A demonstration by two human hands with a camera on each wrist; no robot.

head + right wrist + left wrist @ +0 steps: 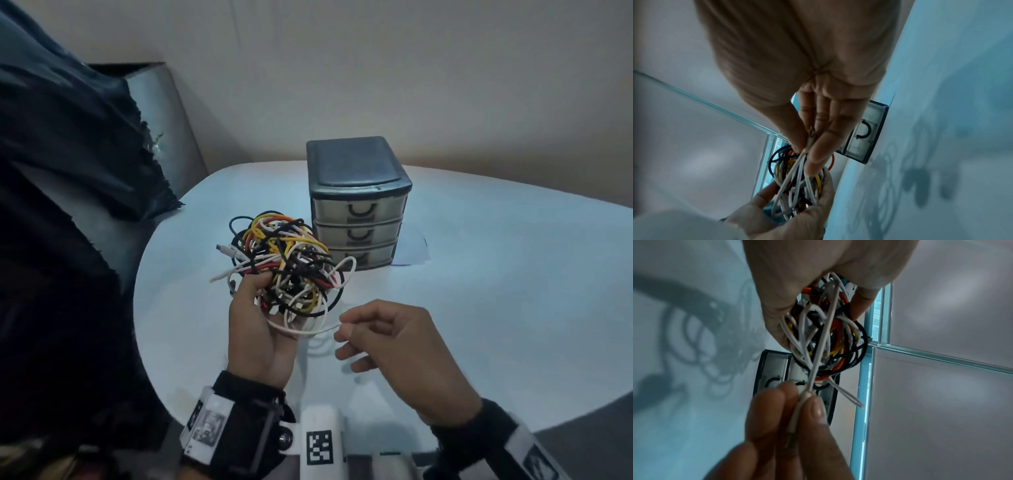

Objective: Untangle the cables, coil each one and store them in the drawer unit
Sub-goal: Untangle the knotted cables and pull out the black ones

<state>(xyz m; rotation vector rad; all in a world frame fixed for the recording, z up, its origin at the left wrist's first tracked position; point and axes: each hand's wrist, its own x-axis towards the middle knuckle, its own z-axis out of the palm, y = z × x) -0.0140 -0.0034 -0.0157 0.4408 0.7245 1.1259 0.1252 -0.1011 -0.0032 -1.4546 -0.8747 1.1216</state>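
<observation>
Drawers of the unit [356, 219] at the surface's [496, 291] far edge sit closed. Left hand [255, 329] grasps the tangle [291, 263] before it; right fingers [346, 330] pinch a white cable [305, 331].

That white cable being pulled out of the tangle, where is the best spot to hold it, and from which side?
Near its free end, as the right hand does now: the white cable runs out from the bundle toward the person's right, so a pinch from that side probably pulls along its length, away from the knot. The left hand holds the bundle above the table.
</observation>
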